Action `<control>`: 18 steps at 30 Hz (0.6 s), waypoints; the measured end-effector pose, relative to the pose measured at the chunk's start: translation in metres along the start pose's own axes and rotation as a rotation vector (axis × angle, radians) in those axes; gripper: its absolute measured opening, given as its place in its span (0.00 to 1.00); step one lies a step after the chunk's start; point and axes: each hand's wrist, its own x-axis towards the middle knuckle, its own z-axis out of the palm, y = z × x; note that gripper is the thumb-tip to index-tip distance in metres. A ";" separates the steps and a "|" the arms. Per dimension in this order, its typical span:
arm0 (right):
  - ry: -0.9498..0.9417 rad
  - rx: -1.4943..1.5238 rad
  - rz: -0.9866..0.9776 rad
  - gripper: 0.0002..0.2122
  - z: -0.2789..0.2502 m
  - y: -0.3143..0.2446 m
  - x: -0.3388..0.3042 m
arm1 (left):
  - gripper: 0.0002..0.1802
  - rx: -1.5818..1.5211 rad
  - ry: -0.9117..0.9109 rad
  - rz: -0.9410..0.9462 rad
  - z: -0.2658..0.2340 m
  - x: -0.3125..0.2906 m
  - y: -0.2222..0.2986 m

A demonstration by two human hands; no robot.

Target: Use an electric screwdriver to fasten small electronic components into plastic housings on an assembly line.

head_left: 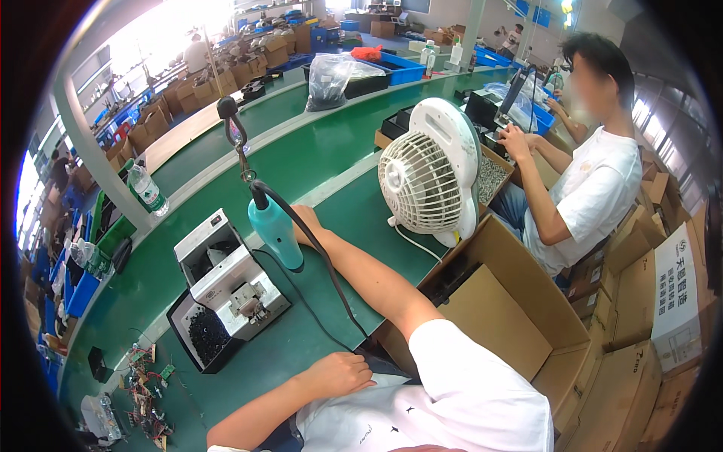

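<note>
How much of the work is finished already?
Nothing finished shows. The right hand is at the hanging teal screwdriver, its grip hidden; the left hand rests closed at the edge of the green table. Left over: a tray holding many black screws, and wired boards lying untouched.

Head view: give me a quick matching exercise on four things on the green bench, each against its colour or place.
1. electric screwdriver
2. desk fan
3. water bottle
4. tray of black screws

a. white, beside the open cardboard box
b. teal, upright on the bench
c. far left, by the pillar
d. at the front of the white machine

Pairs: 1-b, 2-a, 3-c, 4-d.
</note>
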 end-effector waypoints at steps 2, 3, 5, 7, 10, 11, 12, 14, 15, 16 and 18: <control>0.021 0.034 -0.012 0.18 0.004 -0.001 0.000 | 0.12 0.018 0.006 -0.011 0.000 -0.001 0.001; 0.030 0.053 -0.019 0.19 0.007 -0.002 0.000 | 0.12 0.027 0.009 -0.018 0.000 -0.002 0.001; 0.040 0.098 -0.014 0.19 0.017 0.009 0.003 | 0.12 0.028 0.009 -0.007 0.000 0.001 0.002; 0.064 0.189 -0.003 0.19 0.027 0.027 0.007 | 0.12 0.030 0.006 0.016 0.000 0.007 0.001; 0.085 0.202 -0.010 0.18 0.028 0.026 0.006 | 0.12 0.033 0.005 0.014 -0.001 0.005 0.000; 0.098 0.167 -0.020 0.18 0.025 0.016 0.004 | 0.12 0.034 0.004 0.003 -0.001 0.003 0.001; 0.111 0.132 -0.029 0.18 0.021 0.008 0.002 | 0.12 0.035 0.003 -0.007 -0.002 0.001 0.002; 0.127 0.093 -0.036 0.18 0.012 0.002 0.000 | 0.12 0.035 0.002 -0.010 -0.002 0.000 0.002; 0.101 0.082 -0.022 0.18 0.008 0.003 -0.001 | 0.12 0.035 0.003 -0.005 -0.002 0.001 0.002; 0.075 0.074 -0.009 0.18 0.003 0.003 -0.002 | 0.12 0.034 0.004 -0.002 -0.002 0.002 0.002; 0.019 0.060 0.014 0.18 0.000 0.002 -0.002 | 0.11 0.033 0.006 -0.001 -0.001 0.002 0.002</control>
